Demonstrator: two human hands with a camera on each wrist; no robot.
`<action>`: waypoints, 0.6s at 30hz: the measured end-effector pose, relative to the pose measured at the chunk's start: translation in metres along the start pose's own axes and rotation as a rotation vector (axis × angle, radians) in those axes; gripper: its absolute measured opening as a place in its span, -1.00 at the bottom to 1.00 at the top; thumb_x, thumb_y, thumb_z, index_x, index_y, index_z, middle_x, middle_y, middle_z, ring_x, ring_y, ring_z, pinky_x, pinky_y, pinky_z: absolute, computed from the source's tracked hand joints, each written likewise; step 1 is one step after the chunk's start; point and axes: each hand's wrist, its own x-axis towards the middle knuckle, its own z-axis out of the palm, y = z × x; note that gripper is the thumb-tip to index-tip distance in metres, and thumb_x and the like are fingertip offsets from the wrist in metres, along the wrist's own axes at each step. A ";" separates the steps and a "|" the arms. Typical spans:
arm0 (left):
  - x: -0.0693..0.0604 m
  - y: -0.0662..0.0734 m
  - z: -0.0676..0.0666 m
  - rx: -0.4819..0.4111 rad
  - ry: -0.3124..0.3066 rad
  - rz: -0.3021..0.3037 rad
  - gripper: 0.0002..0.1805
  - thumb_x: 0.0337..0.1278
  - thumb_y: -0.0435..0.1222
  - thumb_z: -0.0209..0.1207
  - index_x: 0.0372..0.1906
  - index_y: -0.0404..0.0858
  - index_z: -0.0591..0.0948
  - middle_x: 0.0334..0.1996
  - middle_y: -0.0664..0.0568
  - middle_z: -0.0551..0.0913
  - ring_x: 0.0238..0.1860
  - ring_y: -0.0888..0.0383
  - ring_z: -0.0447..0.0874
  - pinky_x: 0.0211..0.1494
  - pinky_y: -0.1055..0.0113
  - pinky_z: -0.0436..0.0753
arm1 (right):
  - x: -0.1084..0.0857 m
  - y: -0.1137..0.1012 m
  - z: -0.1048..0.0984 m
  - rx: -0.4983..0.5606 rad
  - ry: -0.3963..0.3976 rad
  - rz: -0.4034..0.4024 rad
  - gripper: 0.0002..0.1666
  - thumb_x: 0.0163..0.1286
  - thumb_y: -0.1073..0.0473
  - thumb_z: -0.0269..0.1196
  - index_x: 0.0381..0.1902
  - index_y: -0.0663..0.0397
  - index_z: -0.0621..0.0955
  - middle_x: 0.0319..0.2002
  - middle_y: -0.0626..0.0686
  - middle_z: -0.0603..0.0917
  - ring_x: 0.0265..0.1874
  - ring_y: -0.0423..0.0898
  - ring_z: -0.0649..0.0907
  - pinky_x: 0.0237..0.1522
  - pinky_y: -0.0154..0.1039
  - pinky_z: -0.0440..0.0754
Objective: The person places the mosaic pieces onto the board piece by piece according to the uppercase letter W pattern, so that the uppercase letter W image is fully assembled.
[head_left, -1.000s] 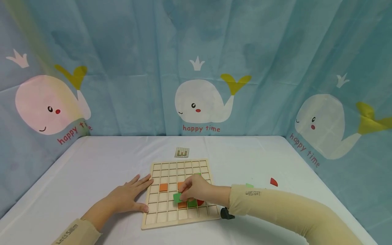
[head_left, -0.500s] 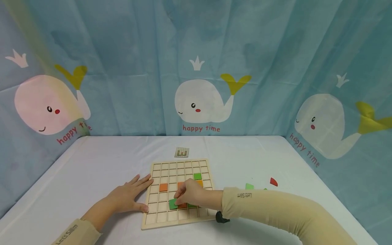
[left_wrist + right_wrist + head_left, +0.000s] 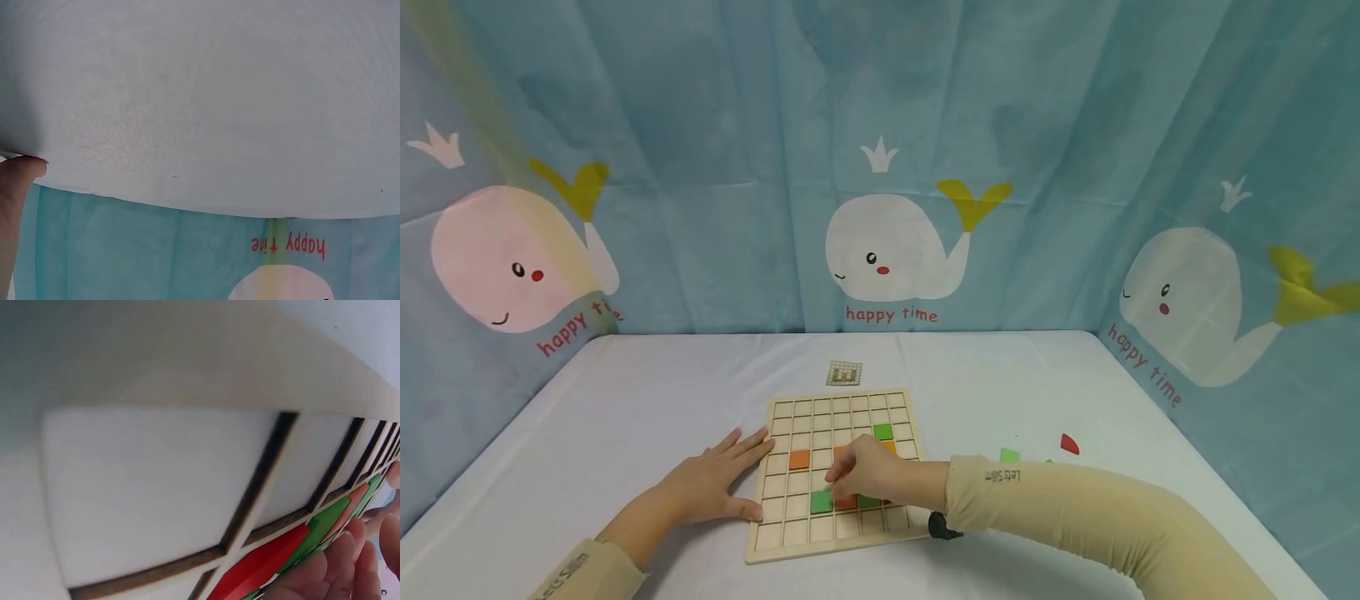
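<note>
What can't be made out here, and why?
Head: cells of the board that the right hand covers.
Head: fine details on the card, too small.
Left wrist: most of the left hand, cut by the left edge.
Right wrist: near end of the red piece, cut by the bottom edge.

I count one grid board (image 3: 772, 509) and one pattern card (image 3: 845, 373) on one counter (image 3: 647, 392). In the board I see at least three green tiles (image 3: 883, 432), three orange tiles (image 3: 800, 459), one yellow-orange tile (image 3: 890, 447) and one red tile (image 3: 262, 559). To my right lie one loose red piece (image 3: 1070, 444) and at least two loose green pieces (image 3: 1010, 456), one mostly hidden, while three printed whales (image 3: 895, 246) face me at the far side.
</note>
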 end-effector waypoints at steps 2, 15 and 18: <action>0.000 0.000 0.000 -0.007 0.002 -0.004 0.12 -0.16 0.37 0.21 0.46 -0.21 0.26 0.48 -0.12 0.15 0.42 -0.39 0.03 0.19 -0.40 0.27 | 0.000 0.000 0.000 0.002 -0.006 -0.007 -0.88 0.10 0.53 0.38 -0.45 0.30 0.66 -0.53 -0.03 0.63 -0.53 -0.22 0.52 -0.52 -0.44 0.44; 0.001 -0.001 0.000 -0.017 -0.020 -0.021 0.15 -0.19 0.41 0.18 0.47 -0.21 0.25 0.49 -0.12 0.12 0.43 -0.37 0.01 0.21 -0.41 0.24 | -0.012 0.007 -0.040 0.015 0.004 -0.067 -0.92 0.21 0.45 0.33 -0.31 0.33 0.67 -0.46 -0.04 0.65 -0.44 -0.20 0.60 -0.30 -0.30 0.62; 0.001 -0.002 0.000 -0.014 -0.018 -0.023 0.15 -0.19 0.41 0.17 0.47 -0.21 0.25 0.49 -0.11 0.12 0.43 -0.37 0.01 0.21 -0.40 0.24 | -0.015 0.009 -0.059 0.013 0.021 -0.100 -0.90 0.26 0.40 0.31 -0.26 0.37 0.67 -0.42 -0.04 0.68 -0.38 -0.18 0.62 -0.25 -0.27 0.63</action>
